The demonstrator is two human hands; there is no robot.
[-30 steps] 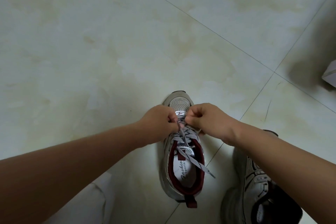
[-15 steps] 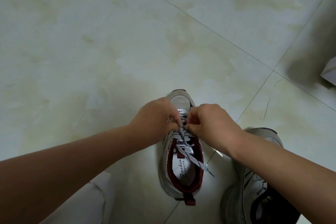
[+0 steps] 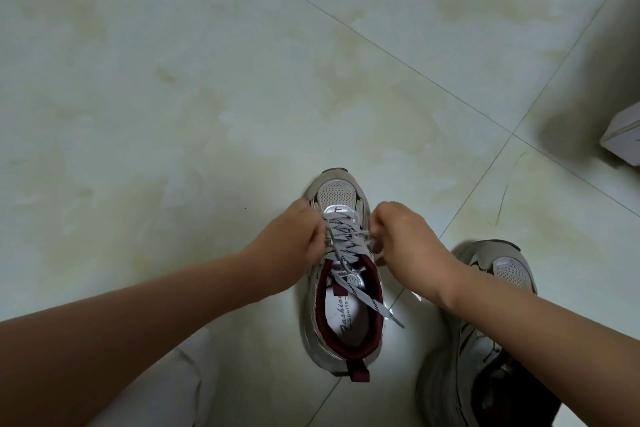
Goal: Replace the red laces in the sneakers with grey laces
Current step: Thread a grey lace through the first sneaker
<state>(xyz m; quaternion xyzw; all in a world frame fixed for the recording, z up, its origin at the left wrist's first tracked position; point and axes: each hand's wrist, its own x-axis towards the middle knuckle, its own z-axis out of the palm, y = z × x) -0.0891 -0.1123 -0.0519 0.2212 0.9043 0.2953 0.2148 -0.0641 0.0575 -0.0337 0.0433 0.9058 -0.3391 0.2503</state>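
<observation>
**Grey lace held at both sides of a sneaker on a tiled floor**

A sneaker [image 3: 341, 288] is shown just below the centre of the frame, standing upright on a pale tiled floor [image 3: 173, 80], with its toe pointed toward the top of the frame and its heel toward the bottom. A dark red lining is seen around its opening, and a dark red pull tab at the heel. A grey lace [image 3: 346, 239] printed with dark marks is threaded across the front eyelets in several crossings. One loose end of the lace is laid diagonally over the tongue and the opening, and its tip is seen past the right edge of the shoe, toward the lower right.

The left hand [image 3: 294, 246] is placed against the left side of the lacing, with its fingers curled inward onto the lace. The right hand [image 3: 405, 239] is placed against the right side, with its fingers likewise curled and a short piece of lace pinched beneath them. The fingertips of both hands are hidden by the knuckles, so the exact grip cannot be told.

A second sneaker [image 3: 485, 340] is seen at the lower right, partly covered by the right forearm; its lacing cannot be made out. A light trouser leg [image 3: 166, 392] is visible at the bottom left. The corner of a white box [image 3: 623, 139] is cut by the right edge of the frame, beside a dark shadow on the floor.
</observation>
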